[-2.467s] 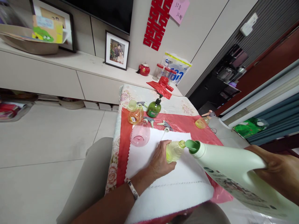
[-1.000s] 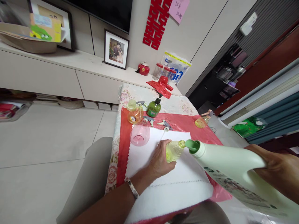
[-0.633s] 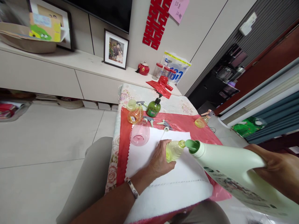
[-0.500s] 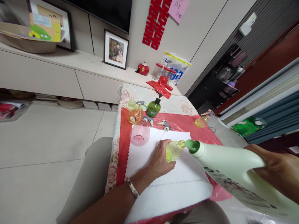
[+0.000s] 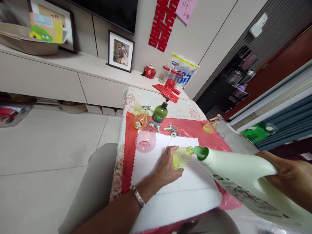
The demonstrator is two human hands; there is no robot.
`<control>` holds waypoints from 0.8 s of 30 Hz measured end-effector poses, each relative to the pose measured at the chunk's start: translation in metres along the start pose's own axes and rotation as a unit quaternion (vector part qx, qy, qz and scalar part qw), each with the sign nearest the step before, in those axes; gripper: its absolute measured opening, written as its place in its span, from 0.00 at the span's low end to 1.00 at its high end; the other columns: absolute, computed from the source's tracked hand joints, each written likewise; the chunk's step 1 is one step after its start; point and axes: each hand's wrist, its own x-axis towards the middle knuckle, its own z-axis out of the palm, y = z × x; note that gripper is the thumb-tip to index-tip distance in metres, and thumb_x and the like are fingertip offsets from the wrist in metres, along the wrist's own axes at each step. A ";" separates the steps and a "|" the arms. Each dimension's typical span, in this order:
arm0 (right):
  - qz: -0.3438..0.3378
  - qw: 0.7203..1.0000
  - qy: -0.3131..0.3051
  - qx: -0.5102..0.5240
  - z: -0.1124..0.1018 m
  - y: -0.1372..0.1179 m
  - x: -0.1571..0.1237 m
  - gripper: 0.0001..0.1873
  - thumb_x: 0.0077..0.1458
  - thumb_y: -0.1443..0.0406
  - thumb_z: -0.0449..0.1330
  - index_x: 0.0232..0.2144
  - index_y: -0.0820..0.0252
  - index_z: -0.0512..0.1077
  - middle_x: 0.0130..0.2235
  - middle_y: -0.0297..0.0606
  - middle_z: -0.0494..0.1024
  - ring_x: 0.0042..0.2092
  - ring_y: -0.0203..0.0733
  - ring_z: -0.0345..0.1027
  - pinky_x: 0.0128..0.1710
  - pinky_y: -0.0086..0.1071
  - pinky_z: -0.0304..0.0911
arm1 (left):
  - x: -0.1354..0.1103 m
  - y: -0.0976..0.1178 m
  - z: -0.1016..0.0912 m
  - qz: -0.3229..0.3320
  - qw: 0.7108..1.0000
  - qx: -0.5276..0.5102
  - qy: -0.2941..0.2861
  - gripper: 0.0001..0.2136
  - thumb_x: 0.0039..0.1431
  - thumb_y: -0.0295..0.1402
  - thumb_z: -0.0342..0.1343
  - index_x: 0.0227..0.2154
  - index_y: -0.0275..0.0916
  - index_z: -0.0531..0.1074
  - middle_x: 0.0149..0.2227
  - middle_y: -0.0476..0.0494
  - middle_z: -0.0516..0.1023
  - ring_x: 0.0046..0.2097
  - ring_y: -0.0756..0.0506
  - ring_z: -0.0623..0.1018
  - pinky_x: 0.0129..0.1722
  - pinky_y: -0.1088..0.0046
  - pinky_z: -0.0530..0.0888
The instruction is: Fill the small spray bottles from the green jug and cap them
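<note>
My left hand [image 5: 169,167] is wrapped round a clear yellow bottle [image 5: 182,157] without a cap, tilted so its mouth points right. Gripping the handle of a big pale green jug [image 5: 234,164], my right hand [image 5: 291,175] keeps it tipped to the left. The jug's green spout meets the bottle's mouth, or nearly so; I cannot tell whether liquid runs between them. Under the bottle lies a white cloth [image 5: 151,169]. Left of it stands a clear pink bottle [image 5: 145,140]. Grey-green spray heads [image 5: 172,130] lie behind the cloth, one with a thin tube.
A green pump bottle [image 5: 160,113], an orange bottle [image 5: 141,120] and a pale yellow cup [image 5: 136,109] stand at the back left. Toward the right edge is a yellow spray bottle [image 5: 210,126]. Red plastic sheeting [image 5: 192,125] covers part of the table. A cabinet [image 5: 102,83] stands behind.
</note>
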 end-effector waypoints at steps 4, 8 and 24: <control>-0.003 1.000 -0.002 -0.005 0.002 0.002 0.002 0.21 0.44 0.58 0.52 0.44 0.42 0.69 0.29 0.24 0.78 0.32 0.43 0.75 0.29 0.32 0.64 | 0.000 0.001 -0.001 -0.001 1.000 0.002 -0.003 0.37 0.40 0.22 0.60 0.56 0.41 0.55 0.54 0.39 0.66 0.57 0.36 0.69 0.59 0.51 0.68; -0.007 1.000 0.008 -0.007 0.005 0.005 0.005 0.22 0.45 0.57 0.53 0.45 0.41 0.68 0.30 0.24 0.78 0.33 0.43 0.75 0.30 0.32 0.64 | -0.001 0.002 -0.001 -0.003 1.000 0.006 -0.005 0.37 0.40 0.22 0.60 0.56 0.39 0.56 0.54 0.37 0.66 0.57 0.36 0.69 0.60 0.51 0.68; -0.002 1.000 0.008 -0.018 0.003 0.000 -0.001 0.21 0.44 0.59 0.53 0.44 0.43 0.69 0.29 0.25 0.78 0.31 0.42 0.75 0.29 0.32 0.63 | 0.001 0.001 -0.001 0.001 1.000 0.012 -0.005 0.37 0.40 0.22 0.60 0.56 0.41 0.56 0.54 0.38 0.66 0.57 0.36 0.69 0.59 0.51 0.68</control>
